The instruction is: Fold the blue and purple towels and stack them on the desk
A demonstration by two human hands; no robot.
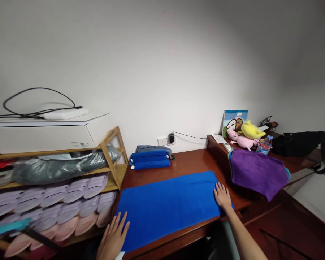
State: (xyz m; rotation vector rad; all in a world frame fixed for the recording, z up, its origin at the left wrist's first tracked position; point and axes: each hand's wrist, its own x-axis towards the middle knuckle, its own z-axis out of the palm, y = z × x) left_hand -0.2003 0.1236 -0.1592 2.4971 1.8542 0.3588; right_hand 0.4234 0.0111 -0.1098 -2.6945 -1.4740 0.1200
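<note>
A blue towel [168, 206] lies spread flat across the dark red wooden desk [189, 161]. My left hand [113, 234] rests at its near left corner, palm down with the fingers stretched out. At the towel's right edge, my right hand [222, 196] lies flat on the cloth, fingers extended. Neither hand grips anything. Further back on the desk, folded blue towels [150, 160] are stacked, with a grey-blue folded cloth [153, 148] behind them.
On the left stands a wooden rack [115, 159] with several slippers [78, 189] and a white box [43, 137] on top. A purple towel [256, 171] drapes over the raised right ledge, near plush toys [242, 139], a water bottle [265, 145] and a black bag [300, 142]. A charger [172, 137] is plugged into the wall.
</note>
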